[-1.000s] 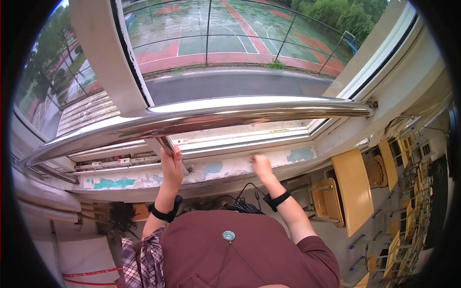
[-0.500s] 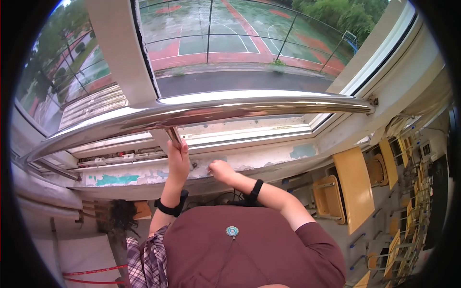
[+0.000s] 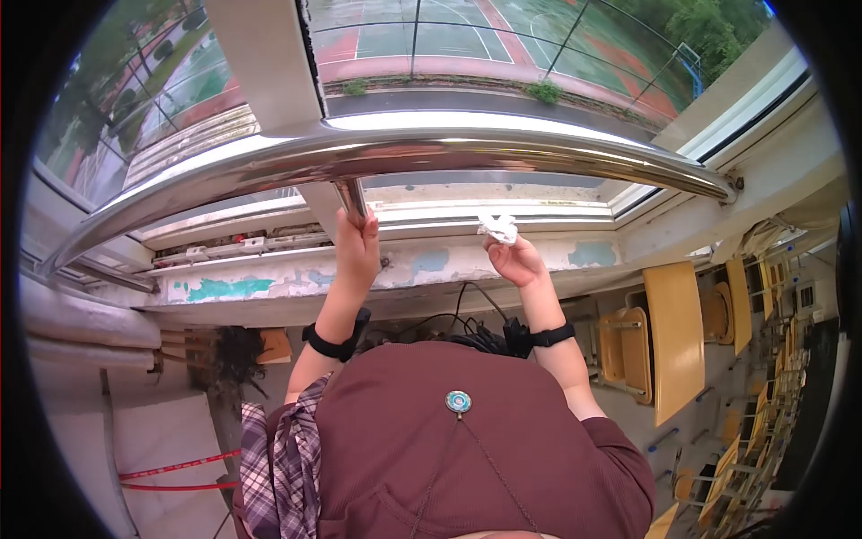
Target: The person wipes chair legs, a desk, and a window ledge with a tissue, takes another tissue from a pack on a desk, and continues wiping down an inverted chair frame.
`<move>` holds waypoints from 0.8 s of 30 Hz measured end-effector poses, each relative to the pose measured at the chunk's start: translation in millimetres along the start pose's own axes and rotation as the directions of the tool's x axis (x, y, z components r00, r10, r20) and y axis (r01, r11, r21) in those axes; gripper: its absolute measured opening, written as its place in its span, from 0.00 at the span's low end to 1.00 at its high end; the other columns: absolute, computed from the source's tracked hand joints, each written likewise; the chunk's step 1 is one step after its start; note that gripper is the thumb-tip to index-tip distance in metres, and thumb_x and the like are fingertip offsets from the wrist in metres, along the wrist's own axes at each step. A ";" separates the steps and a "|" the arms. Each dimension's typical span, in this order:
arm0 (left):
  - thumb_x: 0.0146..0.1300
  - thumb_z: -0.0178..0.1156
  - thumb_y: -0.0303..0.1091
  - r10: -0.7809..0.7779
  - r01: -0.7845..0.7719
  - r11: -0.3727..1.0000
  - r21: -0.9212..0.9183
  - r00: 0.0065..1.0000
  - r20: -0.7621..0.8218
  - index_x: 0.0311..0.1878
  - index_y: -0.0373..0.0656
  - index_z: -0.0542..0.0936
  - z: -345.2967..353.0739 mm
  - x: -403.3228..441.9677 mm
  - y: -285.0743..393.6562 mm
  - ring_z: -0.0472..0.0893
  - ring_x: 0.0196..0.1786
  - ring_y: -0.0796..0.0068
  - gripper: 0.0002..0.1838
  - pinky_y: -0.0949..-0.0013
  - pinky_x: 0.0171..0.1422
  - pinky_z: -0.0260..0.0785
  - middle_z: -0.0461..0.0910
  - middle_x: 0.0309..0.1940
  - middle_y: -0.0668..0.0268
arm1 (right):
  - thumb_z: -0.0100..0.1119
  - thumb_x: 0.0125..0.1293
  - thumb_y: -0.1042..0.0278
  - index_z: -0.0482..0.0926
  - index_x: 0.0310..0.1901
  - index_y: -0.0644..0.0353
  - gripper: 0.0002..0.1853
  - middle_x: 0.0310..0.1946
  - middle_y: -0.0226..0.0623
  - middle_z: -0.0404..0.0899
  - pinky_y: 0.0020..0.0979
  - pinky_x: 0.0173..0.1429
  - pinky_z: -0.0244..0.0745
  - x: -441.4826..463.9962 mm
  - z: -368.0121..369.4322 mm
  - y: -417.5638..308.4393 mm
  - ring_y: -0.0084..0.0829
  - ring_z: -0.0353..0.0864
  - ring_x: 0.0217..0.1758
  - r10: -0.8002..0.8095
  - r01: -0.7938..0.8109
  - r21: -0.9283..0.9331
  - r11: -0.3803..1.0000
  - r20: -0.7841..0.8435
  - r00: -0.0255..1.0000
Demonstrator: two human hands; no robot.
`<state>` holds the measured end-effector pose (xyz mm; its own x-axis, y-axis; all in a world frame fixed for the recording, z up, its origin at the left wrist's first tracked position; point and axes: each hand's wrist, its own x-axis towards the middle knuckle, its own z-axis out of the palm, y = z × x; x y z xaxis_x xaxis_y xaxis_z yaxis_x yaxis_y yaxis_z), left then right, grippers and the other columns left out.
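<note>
My left hand [image 3: 357, 256] is wrapped round a short metal post [image 3: 351, 199] below the long shiny rail [image 3: 404, 151]. To its right, my right hand [image 3: 518, 262] pinches a crumpled white tissue [image 3: 497, 228] and holds it up over the window sill [image 3: 377, 267]. The sill's paint is peeling, with bluish and green patches. Behind the rail is the window frame [image 3: 269, 54], with a dirty track at its lower left.
Wooden desks [image 3: 675, 341] and chairs [image 3: 624, 346] stand at the right. Black cables [image 3: 485, 334] lie below the sill. A dark bristly bundle [image 3: 241, 355] and red-and-white tape [image 3: 180, 467] are at the lower left. A fenced court [image 3: 440, 31] shows outside.
My right hand moved left along the sill, then back right and up, and the white tissue now shows in it. My left hand stays on the post. The view has shifted.
</note>
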<state>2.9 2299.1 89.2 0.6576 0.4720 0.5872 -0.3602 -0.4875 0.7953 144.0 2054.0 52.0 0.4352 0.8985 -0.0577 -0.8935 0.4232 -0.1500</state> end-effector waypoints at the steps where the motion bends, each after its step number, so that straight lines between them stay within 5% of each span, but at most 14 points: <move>1: 0.66 0.46 0.35 0.003 -0.003 1.000 -0.013 1.000 -0.003 0.41 0.36 0.64 -0.2 -0.1 -1.3 0.66 0.29 0.74 0.10 0.73 0.37 0.61 0.65 0.27 0.65 | 0.46 0.64 0.72 0.67 0.51 0.63 0.14 0.45 0.41 0.73 0.25 0.44 0.76 -3.1 3.5 0.8 0.30 0.74 0.43 -0.008 0.008 -0.016 1.000 0.009 1.000; 12: 0.67 0.44 0.36 -0.001 0.004 0.994 -0.108 0.999 0.033 0.39 0.40 0.60 0.1 0.0 -3.1 0.64 0.31 0.80 0.09 0.77 0.40 0.60 0.65 0.29 0.68 | 0.48 0.62 0.75 0.68 0.49 0.63 0.13 0.44 0.40 0.74 0.26 0.43 0.76 -11.0 36.1 18.7 0.30 0.77 0.43 -0.048 0.069 -0.236 0.969 0.094 0.994; 15: 0.67 0.45 0.36 -0.014 0.019 0.989 -0.147 0.999 0.035 0.38 0.40 0.61 0.5 1.7 0.6 0.64 0.31 0.80 0.09 0.76 0.40 0.59 0.64 0.29 0.68 | 0.47 0.63 0.76 0.68 0.48 0.63 0.12 0.43 0.39 0.75 0.26 0.44 0.76 -10.1 28.6 17.5 0.29 0.77 0.43 -0.244 0.180 -0.383 0.906 -0.123 0.962; 20: 0.67 0.45 0.36 -0.008 0.011 0.996 -0.084 0.999 0.035 0.38 0.40 0.62 -1.1 0.2 -5.9 0.64 0.31 0.79 0.09 0.77 0.40 0.59 0.64 0.28 0.67 | 0.46 0.64 0.76 0.68 0.47 0.64 0.10 0.42 0.38 0.74 0.25 0.46 0.75 -11.7 5.7 -22.8 0.27 0.76 0.43 -0.652 0.525 -0.419 0.741 -0.260 0.713; 24: 0.66 0.46 0.34 0.018 -0.017 0.999 -0.051 1.000 0.008 0.40 0.37 0.64 -0.5 -0.9 -10.6 0.67 0.29 0.72 0.09 0.72 0.38 0.61 0.66 0.27 0.64 | 0.49 0.62 0.77 0.68 0.46 0.64 0.10 0.41 0.37 0.74 0.25 0.49 0.74 -13.3 28.3 -54.8 0.27 0.75 0.43 -0.851 0.691 -0.510 0.511 -0.189 0.490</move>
<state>5.8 2304.3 80.4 0.6567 0.4572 0.5998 -0.4045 -0.4577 0.7918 184.0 2022.2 88.8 0.9945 0.0582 -0.0868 -0.0997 0.7781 -0.6202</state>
